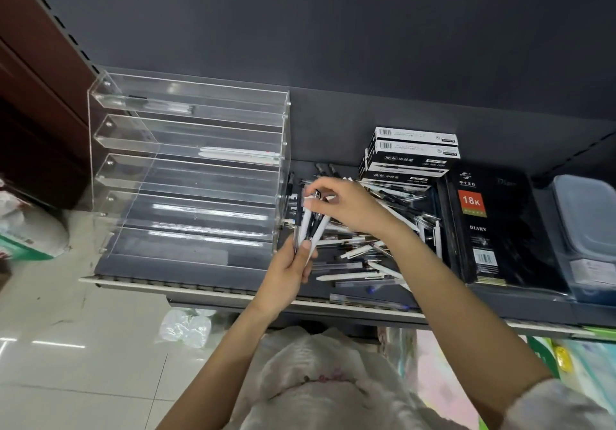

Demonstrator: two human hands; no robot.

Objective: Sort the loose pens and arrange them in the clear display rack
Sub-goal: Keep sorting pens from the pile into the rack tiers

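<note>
Head view, looking down along two bare forearms toward a dark shelf (pixel 213 288). Nearest the camera lies a white plastic bag (pixel 320 376) below the shelf edge, with pale floor tiles (pixel 83 363) to the left. Of the two hands, the left hand (pixel 289 271) is curled around the lower ends of a small bundle of pens (pixel 310 226), white and dark barrels held roughly upright and fanned slightly. Just above it, the right hand (pixel 346 206) reaches across and pinches the top of one pen in that bundle between thumb and fingertips. Behind and to the right of both hands, a heap of loose pens (pixel 376 256) lies scattered on the shelf, white, clear and black ones crossing each other, a few near the front lip. Left of the heap, touching or just beside it, stands the clear display rack (pixel 186 169), its stepped tiers mostly bare; a couple of white pens (pixel 238 153) lie in the second tier from the top, and a dark pen (pixel 160 104) lies in the top tier. Further back, stacked black pen boxes (pixel 410 159) sit behind the heap, a black diary (pixel 493 226) lies to the right, and a grey plastic container (pixel 590 229) is at the far right.
</note>
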